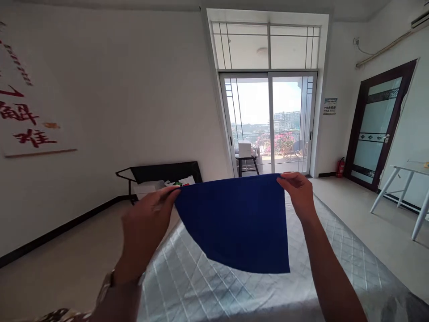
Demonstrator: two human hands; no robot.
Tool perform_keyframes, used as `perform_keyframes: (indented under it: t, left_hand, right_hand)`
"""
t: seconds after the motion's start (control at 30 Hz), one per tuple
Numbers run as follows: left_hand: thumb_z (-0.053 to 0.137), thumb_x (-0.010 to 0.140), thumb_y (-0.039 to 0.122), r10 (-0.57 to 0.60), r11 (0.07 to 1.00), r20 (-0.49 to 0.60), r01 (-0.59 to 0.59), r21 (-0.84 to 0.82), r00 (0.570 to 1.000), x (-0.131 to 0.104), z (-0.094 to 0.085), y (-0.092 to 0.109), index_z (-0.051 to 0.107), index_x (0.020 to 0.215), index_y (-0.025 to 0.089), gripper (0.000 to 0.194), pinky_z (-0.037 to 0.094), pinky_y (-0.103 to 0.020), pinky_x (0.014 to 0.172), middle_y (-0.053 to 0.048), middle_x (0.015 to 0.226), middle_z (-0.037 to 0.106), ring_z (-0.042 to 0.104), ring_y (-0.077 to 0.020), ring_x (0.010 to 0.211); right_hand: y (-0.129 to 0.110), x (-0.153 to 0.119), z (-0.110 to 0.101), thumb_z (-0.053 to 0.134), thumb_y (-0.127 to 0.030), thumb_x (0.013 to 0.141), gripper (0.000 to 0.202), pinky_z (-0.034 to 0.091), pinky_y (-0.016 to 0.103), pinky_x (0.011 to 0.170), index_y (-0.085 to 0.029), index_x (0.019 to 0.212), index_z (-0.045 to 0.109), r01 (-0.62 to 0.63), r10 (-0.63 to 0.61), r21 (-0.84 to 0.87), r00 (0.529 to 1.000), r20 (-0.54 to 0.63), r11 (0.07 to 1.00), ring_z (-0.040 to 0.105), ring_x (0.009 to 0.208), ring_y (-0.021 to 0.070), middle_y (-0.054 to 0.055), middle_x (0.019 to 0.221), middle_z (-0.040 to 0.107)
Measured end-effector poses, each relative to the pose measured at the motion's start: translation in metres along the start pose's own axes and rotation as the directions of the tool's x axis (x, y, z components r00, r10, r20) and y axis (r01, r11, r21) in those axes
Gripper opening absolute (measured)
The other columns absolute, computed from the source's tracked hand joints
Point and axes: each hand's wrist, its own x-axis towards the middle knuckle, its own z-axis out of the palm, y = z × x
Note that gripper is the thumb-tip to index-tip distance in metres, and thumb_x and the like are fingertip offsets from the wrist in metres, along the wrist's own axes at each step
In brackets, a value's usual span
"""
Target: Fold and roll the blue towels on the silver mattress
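Note:
A piece of dark blue cloth (236,223) hangs stretched between my two hands, its top edge nearly straight and its lower left edge curved. My left hand (147,226) pinches the upper left corner between thumb and fingers. At the upper right corner, my right hand (297,193) pinches the cloth the same way. Below and behind the cloth lies a silvery quilted mattress (208,295), apart from the cloth as far as I can see.
A black-framed rack (164,172) with white items stands past the mattress at the left. Farther off are a sliding glass door (270,125), a black stool (247,163), a red fire extinguisher (340,167), a dark-framed door (380,129) and a white-legged table (410,169).

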Motion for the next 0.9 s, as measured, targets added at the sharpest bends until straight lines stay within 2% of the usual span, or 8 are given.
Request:
perform_keyframes:
  t: [0.13,0.33,0.47,0.57,0.67,0.73,0.83,0.9]
  left_hand:
    - [0.049,0.089,0.056,0.071,0.997,0.038,-0.071,-0.003,0.997,0.004,0.007,0.009,0.074,0.099,0.028,0.039,0.052,-0.033,0.087,0.0,0.102,0.079,0.072,-0.021,0.093]
    - [0.052,0.088,0.053,0.064,0.997,0.053,-0.061,-0.043,0.997,-0.008,0.009,0.003,0.074,0.097,0.03,0.033,0.054,-0.033,0.084,0.001,0.098,0.079,0.072,-0.0221,0.091]
    - [0.049,0.087,0.058,0.092,0.992,0.054,-0.087,-0.091,0.994,-0.016,0.009,0.005,0.073,0.095,0.029,0.039,0.055,-0.031,0.078,0.001,0.096,0.078,0.072,-0.0206,0.083]
    - [0.048,0.087,0.06,0.118,0.984,0.068,-0.107,-0.142,0.991,-0.024,0.005,0.015,0.071,0.094,0.029,0.039,0.055,-0.03,0.079,0.002,0.091,0.077,0.071,-0.0194,0.081]
    - [0.047,0.087,0.061,0.153,0.973,0.078,-0.136,-0.186,0.985,-0.034,-0.001,0.031,0.07,0.09,0.028,0.04,0.055,-0.03,0.08,0.002,0.086,0.077,0.072,-0.0194,0.08]
    - [0.048,0.087,0.062,0.164,0.965,0.09,-0.141,-0.219,0.982,-0.041,-0.004,0.044,0.07,0.089,0.028,0.041,0.056,-0.029,0.077,0.002,0.085,0.077,0.072,-0.0191,0.078]
    - [0.049,0.086,0.062,0.138,0.952,0.122,-0.097,-0.292,0.983,-0.049,-0.004,0.062,0.07,0.09,0.027,0.041,0.056,-0.027,0.073,0.002,0.081,0.076,0.073,-0.018,0.074]
    - [0.051,0.083,0.065,0.086,0.938,0.176,-0.021,-0.346,0.981,-0.054,0.001,0.07,0.07,0.09,0.027,0.043,0.057,-0.027,0.07,0.003,0.075,0.075,0.073,-0.0178,0.07]
  right_hand:
    - [-0.007,-0.009,-0.013,0.082,-0.042,0.067,0.026,0.053,0.031,0.072,-0.023,0.08,0.071,0.029,-0.036,-0.103,0.997,-0.066,0.994,0.06,0.074,0.0137,-0.002,0.075,0.066]
    - [-0.025,-0.029,-0.03,0.075,-0.042,0.077,0.021,0.048,0.026,0.058,-0.025,0.088,0.072,0.168,-0.194,-0.364,0.98,-0.036,0.916,0.053,0.06,0.01,-0.003,0.076,0.066]
    - [-0.036,-0.042,-0.038,0.073,-0.049,0.078,0.028,0.043,0.025,0.043,-0.025,0.093,0.074,0.107,-0.131,-0.416,0.991,-0.03,0.903,0.051,0.046,0.0071,-0.001,0.085,0.07]
    - [-0.04,-0.047,-0.044,0.074,-0.053,0.077,0.034,0.044,0.026,0.038,-0.024,0.096,0.074,0.06,-0.098,-0.401,0.992,-0.076,0.914,0.054,0.042,0.0083,0.0,0.084,0.072]
    - [-0.042,-0.047,-0.048,0.075,-0.051,0.076,0.033,0.054,0.028,0.048,-0.023,0.094,0.073,0.112,-0.189,-0.388,0.968,-0.166,0.915,0.063,0.052,0.012,0.001,0.088,0.072]
    - [-0.044,-0.046,-0.049,0.075,-0.048,0.077,0.029,0.06,0.032,0.062,-0.023,0.092,0.072,0.165,-0.277,-0.385,0.926,-0.257,0.908,0.069,0.064,0.0148,0.002,0.092,0.071]
    - [-0.045,-0.038,-0.05,0.073,-0.045,0.079,0.027,0.059,0.036,0.078,-0.022,0.093,0.069,0.206,-0.372,-0.408,0.845,-0.385,0.889,0.071,0.079,0.0174,0.002,0.096,0.07]
    - [-0.04,-0.026,-0.05,0.07,-0.043,0.081,0.025,0.056,0.036,0.082,-0.023,0.096,0.067,0.208,-0.406,-0.451,0.819,-0.404,0.868,0.07,0.086,0.0178,0.002,0.099,0.069]
